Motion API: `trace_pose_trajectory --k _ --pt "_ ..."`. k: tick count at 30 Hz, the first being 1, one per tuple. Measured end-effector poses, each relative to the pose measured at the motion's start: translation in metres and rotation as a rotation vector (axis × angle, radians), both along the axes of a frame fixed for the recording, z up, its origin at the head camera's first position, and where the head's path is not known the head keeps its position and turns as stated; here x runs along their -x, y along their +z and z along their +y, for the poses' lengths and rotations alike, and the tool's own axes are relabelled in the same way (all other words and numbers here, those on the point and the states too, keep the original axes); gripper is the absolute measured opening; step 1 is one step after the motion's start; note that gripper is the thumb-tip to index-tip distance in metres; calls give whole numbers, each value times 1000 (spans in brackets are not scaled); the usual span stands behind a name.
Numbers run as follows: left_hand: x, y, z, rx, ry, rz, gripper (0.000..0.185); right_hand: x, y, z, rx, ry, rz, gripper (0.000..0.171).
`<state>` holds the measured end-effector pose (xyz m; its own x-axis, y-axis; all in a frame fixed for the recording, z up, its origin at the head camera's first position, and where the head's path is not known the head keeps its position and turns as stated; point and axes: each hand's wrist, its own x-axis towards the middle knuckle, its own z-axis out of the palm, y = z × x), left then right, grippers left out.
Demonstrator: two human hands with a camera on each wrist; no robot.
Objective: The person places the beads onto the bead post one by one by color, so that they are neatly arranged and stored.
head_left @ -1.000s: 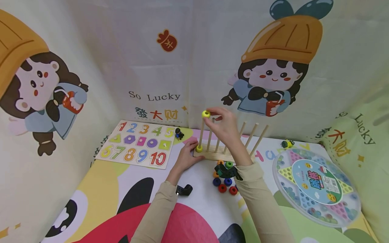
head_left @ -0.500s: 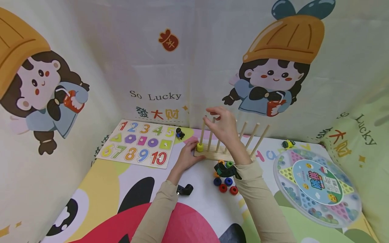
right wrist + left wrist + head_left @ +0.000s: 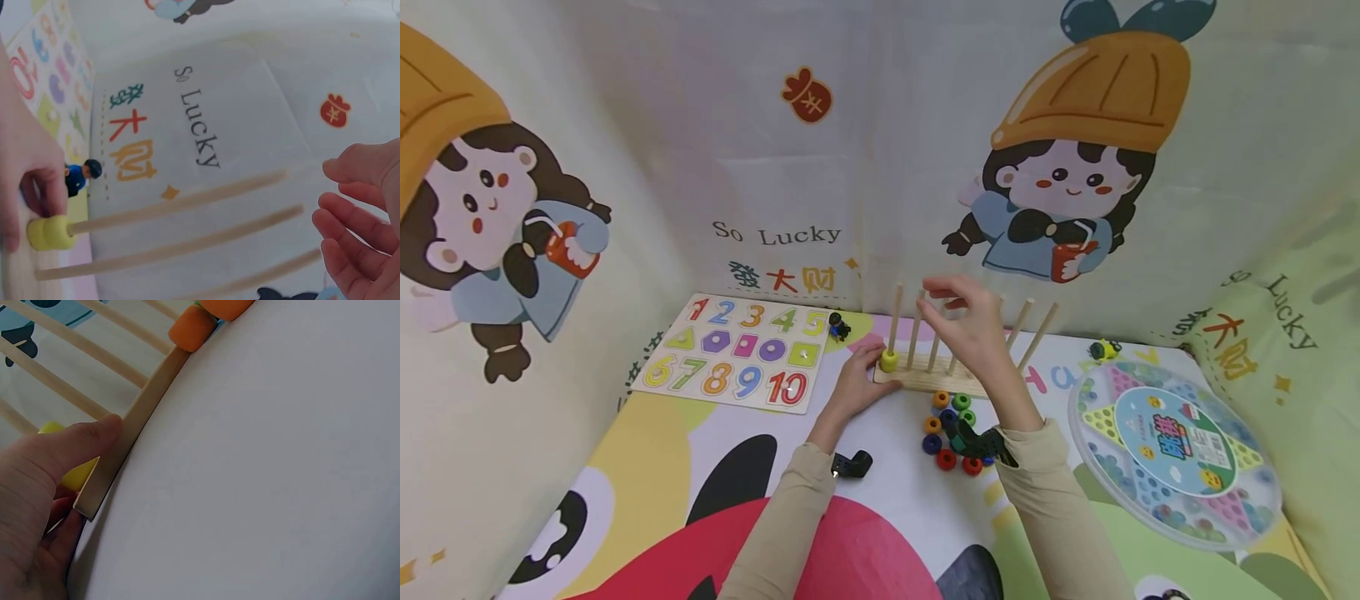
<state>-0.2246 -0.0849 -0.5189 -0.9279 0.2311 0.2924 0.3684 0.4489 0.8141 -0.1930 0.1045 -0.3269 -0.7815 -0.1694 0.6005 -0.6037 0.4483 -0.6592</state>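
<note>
The left hand [image 3: 855,379] grips the left end of the wooden peg rack's base [image 3: 925,381], its thumb pressed on the near edge and its fingers round the far side. Two yellow beads [image 3: 889,361] sit stacked at the bottom of the leftmost peg [image 3: 895,321]. The right hand [image 3: 966,325] hovers by the peg tops, thumb and fingers bent loosely and apart; whether a fingertip touches a peg is hard to tell. On the table [image 3: 887,433], just to the near side of the rack, lie orange, green, blue and red beads [image 3: 947,458], partly behind the right wrist's black mount [image 3: 981,446]. A number board [image 3: 726,359] lies left, a round game board [image 3: 1176,450] right.
</note>
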Motion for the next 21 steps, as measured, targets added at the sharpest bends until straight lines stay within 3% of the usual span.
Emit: trace_pose_trajectory --k 8,21 --pt "0 0 1 -7 20 -39 74 -7 -22 19 9 -38 -66 23" --pt "-1 -3 1 -14 14 24 74 -13 -71 49 -26 -70 -178 23"
